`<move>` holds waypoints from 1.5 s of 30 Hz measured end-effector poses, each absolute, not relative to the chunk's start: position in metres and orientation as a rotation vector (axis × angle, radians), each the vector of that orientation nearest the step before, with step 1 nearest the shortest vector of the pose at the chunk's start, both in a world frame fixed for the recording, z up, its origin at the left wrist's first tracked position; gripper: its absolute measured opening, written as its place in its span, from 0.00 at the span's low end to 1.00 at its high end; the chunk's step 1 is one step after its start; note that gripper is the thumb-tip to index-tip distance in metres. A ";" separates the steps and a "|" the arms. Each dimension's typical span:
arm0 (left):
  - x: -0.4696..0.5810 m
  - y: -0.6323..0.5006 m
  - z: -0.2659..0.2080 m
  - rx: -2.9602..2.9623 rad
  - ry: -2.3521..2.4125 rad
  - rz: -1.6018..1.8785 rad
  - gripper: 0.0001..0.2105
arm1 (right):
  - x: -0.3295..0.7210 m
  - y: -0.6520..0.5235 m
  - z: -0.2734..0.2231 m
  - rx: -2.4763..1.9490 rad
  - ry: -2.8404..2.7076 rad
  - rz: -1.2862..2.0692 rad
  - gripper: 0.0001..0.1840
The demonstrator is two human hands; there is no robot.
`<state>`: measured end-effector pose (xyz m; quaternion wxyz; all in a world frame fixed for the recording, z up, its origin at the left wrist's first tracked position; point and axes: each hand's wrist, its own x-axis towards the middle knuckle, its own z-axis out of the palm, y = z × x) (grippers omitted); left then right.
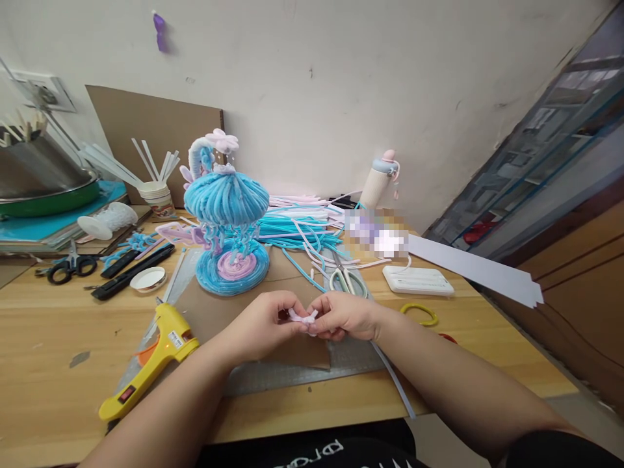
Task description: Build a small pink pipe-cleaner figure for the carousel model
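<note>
My left hand and my right hand meet over the brown cardboard sheet. Between their fingertips they pinch a small, pale pink-white fuzzy piece, apparently bent pipe cleaner; the fingers cover part of it. Just behind my hands stands a blue jellyfish-like pipe cleaner craft, with a ruffled dome on a round coiled base and a pink flower on top. Scissors with pale handles lie close behind my right hand.
A yellow glue gun lies left of my left forearm. Blue and pink pipe cleaners are heaped at the back. Black scissors, a thread spool, a bottle and a white box stand or lie around. Yellow scissor handles are at right.
</note>
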<state>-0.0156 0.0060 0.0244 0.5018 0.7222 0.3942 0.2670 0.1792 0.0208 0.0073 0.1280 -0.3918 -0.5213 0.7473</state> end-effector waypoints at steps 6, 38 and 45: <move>-0.013 0.008 0.015 1.630 1.123 0.751 0.11 | 0.172 0.020 0.005 -1.157 -1.722 1.555 0.09; -0.008 0.006 0.018 0.919 0.673 0.935 0.08 | 0.165 0.000 0.011 -0.924 -1.611 1.046 0.14; -0.006 0.004 0.020 1.244 0.947 1.048 0.10 | 0.164 0.008 0.015 -0.979 -1.355 1.720 0.17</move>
